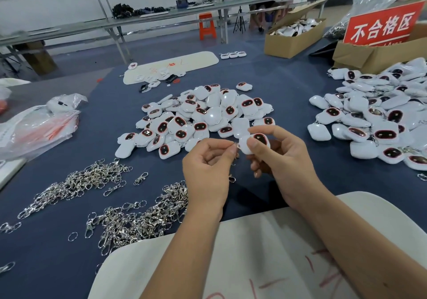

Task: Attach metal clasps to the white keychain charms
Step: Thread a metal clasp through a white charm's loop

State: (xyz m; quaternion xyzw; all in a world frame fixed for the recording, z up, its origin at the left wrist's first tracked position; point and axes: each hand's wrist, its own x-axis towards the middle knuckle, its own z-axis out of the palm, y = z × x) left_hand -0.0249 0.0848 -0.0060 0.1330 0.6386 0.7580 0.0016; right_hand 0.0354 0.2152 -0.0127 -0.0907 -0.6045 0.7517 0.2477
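A white keychain charm [254,142] with a dark red-rimmed face is pinched in the right hand [282,162], thumb in front and fingers behind, held up above the blue table [265,69]. A metal clasp [235,147] is gripped between thumb and forefinger of the left hand [209,174], its ring pressed against the left edge of the charm; the lower end of the clasp is seen hanging below the hand. Whether the ring is already threaded through the charm cannot be told, the joint being too small and partly hidden by fingertips. Both hands are closed around their items, close together over the table's near middle. A pile of loose charms [196,118] is spread just behind the hands. A second, larger heap of charms [374,118] is laid at the right, some with clasps visible. Loose clasps are scattered in two heaps at the left: one far-left heap [76,183] and one nearer heap [143,217] beside the left forearm. A white board [254,252] with red marks is placed under the forearms at the near edge. Clear plastic bags [39,127] are lying at far left. Cardboard boxes [293,37] and a red sign [383,24] with white characters are set at the back right.
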